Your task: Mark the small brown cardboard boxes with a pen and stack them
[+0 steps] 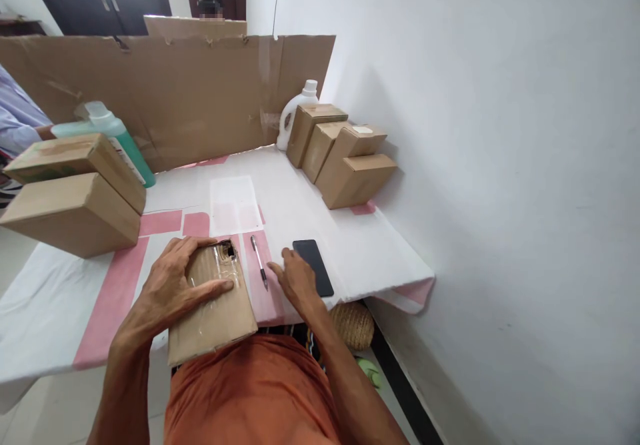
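My left hand [173,288] grips a flat brown cardboard box [215,325] at the table's front edge, its fingers over the far left side and its thumb across the top. Clear tape covers part of this box, and a torn dark hole shows at its far right corner. My right hand [297,278] hovers over or rests by the left edge of a black smartphone [316,268]; which of these I cannot tell. Its thumb stands apart from the bent fingers, with nothing visible between them. A pen [259,263] lies between the box and my right hand.
A white sheet [235,205] lies on the cloth-covered table [280,191]. Cardboard boxes [70,208] and a green bottle [125,145] stand left; more boxes [345,165] and a white jug [295,115] stand right. A cardboard panel [165,98] closes the back. A person's sleeve [17,115] shows left.
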Demonstrator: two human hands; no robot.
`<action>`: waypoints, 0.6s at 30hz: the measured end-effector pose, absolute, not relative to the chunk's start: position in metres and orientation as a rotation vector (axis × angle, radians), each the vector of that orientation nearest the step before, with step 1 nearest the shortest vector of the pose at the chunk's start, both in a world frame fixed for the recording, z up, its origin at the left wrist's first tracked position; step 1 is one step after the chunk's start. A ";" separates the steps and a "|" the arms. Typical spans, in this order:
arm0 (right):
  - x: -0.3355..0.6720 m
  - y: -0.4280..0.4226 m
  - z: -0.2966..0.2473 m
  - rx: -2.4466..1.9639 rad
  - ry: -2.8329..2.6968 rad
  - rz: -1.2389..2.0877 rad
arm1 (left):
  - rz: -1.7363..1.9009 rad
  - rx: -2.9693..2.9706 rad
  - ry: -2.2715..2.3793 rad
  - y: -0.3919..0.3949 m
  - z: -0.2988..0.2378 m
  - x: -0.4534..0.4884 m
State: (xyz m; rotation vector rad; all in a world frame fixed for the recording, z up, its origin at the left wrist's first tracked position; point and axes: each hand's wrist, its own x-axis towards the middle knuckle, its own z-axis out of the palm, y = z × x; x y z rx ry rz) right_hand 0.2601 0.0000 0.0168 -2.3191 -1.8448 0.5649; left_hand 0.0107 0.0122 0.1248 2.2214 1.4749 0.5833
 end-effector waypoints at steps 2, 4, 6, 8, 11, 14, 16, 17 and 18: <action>0.282 -0.011 0.017 -2.466 -1.735 0.394 | 0.586 2.211 1.481 0.012 0.125 0.011; 0.301 -0.024 0.014 -2.617 -1.610 0.324 | 0.593 2.201 1.482 0.012 0.126 0.011; 0.315 -0.033 0.009 -2.673 -1.536 0.400 | 0.605 2.199 1.475 0.011 0.127 0.011; 0.324 -0.038 0.002 -2.639 -1.473 0.521 | 0.616 2.198 1.462 0.011 0.128 0.012; 0.329 -0.038 -0.012 -2.526 -1.321 0.651 | 0.623 2.181 1.446 0.009 0.131 0.014; 0.329 -0.035 -0.027 -2.198 -1.206 0.869 | 0.616 2.152 1.446 0.007 0.134 0.016; 0.326 -0.035 -0.032 -1.900 -1.060 1.059 | 0.618 2.141 1.449 0.006 0.135 0.017; 0.324 -0.035 -0.030 -1.772 -0.951 1.152 | 0.622 2.138 1.447 0.005 0.135 0.017; 0.321 -0.037 -0.026 -1.660 -0.833 1.235 | 0.624 2.134 1.443 0.005 0.135 0.017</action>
